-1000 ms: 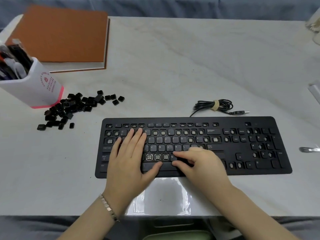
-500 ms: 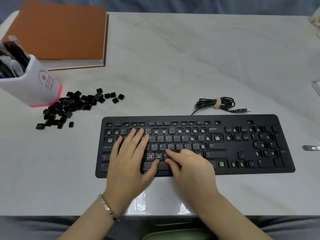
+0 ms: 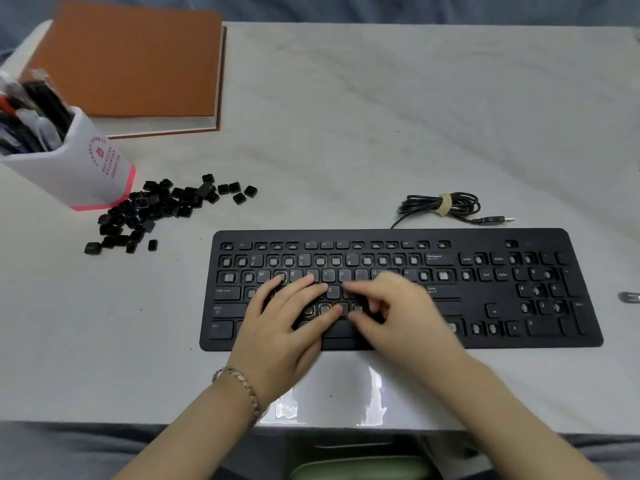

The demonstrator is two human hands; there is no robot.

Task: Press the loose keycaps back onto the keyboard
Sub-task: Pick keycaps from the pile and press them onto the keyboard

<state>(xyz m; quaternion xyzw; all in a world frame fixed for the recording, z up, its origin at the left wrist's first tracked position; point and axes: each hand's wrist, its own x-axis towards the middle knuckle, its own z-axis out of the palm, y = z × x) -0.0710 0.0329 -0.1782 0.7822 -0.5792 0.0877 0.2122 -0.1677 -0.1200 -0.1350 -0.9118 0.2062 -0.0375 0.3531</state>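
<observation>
The black keyboard lies near the table's front edge, and many of its sockets are bare, without caps. A heap of loose black keycaps sits on the table to the keyboard's upper left. My left hand rests flat on the keyboard's left-middle keys with straight fingers. My right hand is blurred; it is over the middle keys with forefinger and thumb stretched to the left, down at the home and bottom rows. I see no keycap in either hand.
A white and pink pen holder stands beside the keycap heap, with a brown book behind it. The keyboard's coiled USB cable lies just beyond its top edge. A small metal object shows at the right border.
My right hand has moved from the bottom row to the left and up, to the home row. My left hand has stayed flat on the same keys.
</observation>
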